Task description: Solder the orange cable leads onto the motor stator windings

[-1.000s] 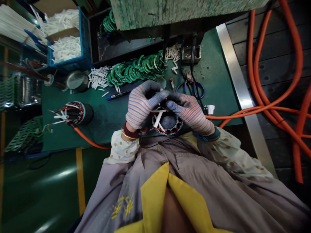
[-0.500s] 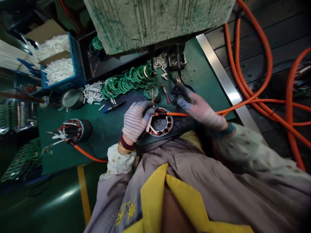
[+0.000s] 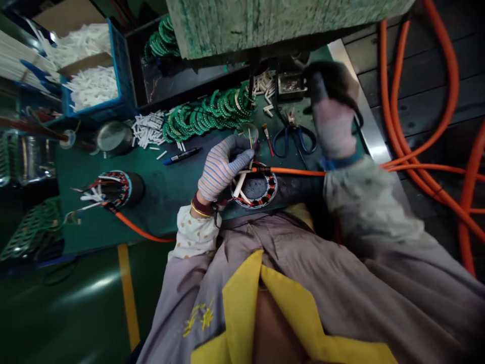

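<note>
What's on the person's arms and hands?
Left hand: knit glove, pale with blue and orange-pink stripes, greyed fingertips; maroon cuff, thin gold-coloured bangle, off-white sleeve cover with tan dots.

Right hand: blurred, pale pinkish glove, dark fingers, blue cuff, off-white dotted sleeve cover.

Both covers meet greyish-mauve jacket sleeves.

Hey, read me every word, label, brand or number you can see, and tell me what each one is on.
None can be read for certain.
Yellow stitched characters on the grey jacket: too blurred to read.
Marker pen: any print is too small to read.
</note>
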The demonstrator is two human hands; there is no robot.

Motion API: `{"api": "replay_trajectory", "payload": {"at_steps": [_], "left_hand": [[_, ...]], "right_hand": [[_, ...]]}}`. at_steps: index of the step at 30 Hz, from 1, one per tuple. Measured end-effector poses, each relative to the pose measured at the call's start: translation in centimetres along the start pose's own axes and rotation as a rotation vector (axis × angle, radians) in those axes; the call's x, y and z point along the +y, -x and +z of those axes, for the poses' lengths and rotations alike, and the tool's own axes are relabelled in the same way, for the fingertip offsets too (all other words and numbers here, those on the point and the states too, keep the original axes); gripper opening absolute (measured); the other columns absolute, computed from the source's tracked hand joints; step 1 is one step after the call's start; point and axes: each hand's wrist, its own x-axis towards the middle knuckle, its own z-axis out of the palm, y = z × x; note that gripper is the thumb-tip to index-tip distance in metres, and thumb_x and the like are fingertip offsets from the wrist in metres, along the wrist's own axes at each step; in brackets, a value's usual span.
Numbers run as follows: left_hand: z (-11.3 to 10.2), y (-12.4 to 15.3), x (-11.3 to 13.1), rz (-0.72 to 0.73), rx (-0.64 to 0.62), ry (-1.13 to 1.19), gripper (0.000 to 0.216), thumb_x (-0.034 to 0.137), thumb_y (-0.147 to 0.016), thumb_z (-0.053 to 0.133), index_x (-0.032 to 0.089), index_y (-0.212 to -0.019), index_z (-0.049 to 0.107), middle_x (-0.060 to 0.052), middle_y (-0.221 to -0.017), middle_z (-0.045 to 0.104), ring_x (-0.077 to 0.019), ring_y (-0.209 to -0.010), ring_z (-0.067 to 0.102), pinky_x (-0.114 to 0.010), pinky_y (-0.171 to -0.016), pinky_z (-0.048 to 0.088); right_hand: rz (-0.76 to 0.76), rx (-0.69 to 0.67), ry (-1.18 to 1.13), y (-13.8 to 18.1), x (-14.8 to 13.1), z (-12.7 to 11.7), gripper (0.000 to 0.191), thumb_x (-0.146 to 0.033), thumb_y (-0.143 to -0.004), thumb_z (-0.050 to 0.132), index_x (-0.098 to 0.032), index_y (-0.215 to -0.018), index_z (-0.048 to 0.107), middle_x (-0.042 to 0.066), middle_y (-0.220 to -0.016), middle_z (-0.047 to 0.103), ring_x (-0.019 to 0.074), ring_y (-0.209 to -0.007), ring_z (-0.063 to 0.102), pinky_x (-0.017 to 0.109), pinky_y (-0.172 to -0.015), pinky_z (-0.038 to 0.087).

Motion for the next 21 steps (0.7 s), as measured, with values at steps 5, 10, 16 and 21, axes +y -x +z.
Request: {"api": "replay_trajectory", "payload": {"at_steps": [5,10,16,21], "left_hand": [[0.5,0.1,-0.2,0.03,0.071,-0.046,0.047,0.075,-0.112,0.086,0.028,-0.109,0.082,-0.006,-0.105,0.087,-0.0301,-0.098,0.083,-0.043,-0.094,0.074],[0.6,0.3,-0.5,0.035,0.068,-0.026,0.051,0.078,-0.113,0.086,0.028,-0.113,0.083,-0.006,-0.108,0.087,-0.03,-0.103,0.084,-0.044,-0.097,0.074],[0.4,0.4,0.3,0.011,0.054,0.02,0.056,0.083,-0.11,0.088,0.028,-0.113,0.085,-0.007,-0.11,0.089,-0.0315,-0.104,0.086,-0.046,-0.099,0.074],[0.2,0.6,0.8,-0.047,0.078,0.007,0.056,0.083,-0.106,0.094,0.028,-0.104,0.084,-0.006,-0.1,0.087,-0.0348,-0.11,0.087,-0.048,-0.102,0.074]], "right_hand": [[-0.138,0.076,0.234,8.5,-3.6,2.9,0.036,-0.052,-0.112,0.076,-0.024,-0.126,0.095,0.018,-0.125,0.085,0.0428,-0.122,0.078,0.069,-0.125,0.061],[-0.163,-0.007,0.282,9.3,-4.1,4.5,0.052,-0.056,-0.115,0.066,-0.028,-0.149,0.094,0.018,-0.132,0.081,0.0424,-0.13,0.074,0.066,-0.124,0.065],[-0.222,0.011,0.271,8.7,-3.8,4.4,0.046,-0.045,-0.122,0.058,-0.035,-0.153,0.091,0.013,-0.131,0.077,0.0347,-0.125,0.076,0.057,-0.115,0.068],[-0.21,0.001,0.223,8.7,-3.7,4.4,0.041,-0.048,-0.123,0.058,-0.034,-0.14,0.093,0.015,-0.135,0.079,0.0383,-0.13,0.075,0.061,-0.119,0.066]]}}
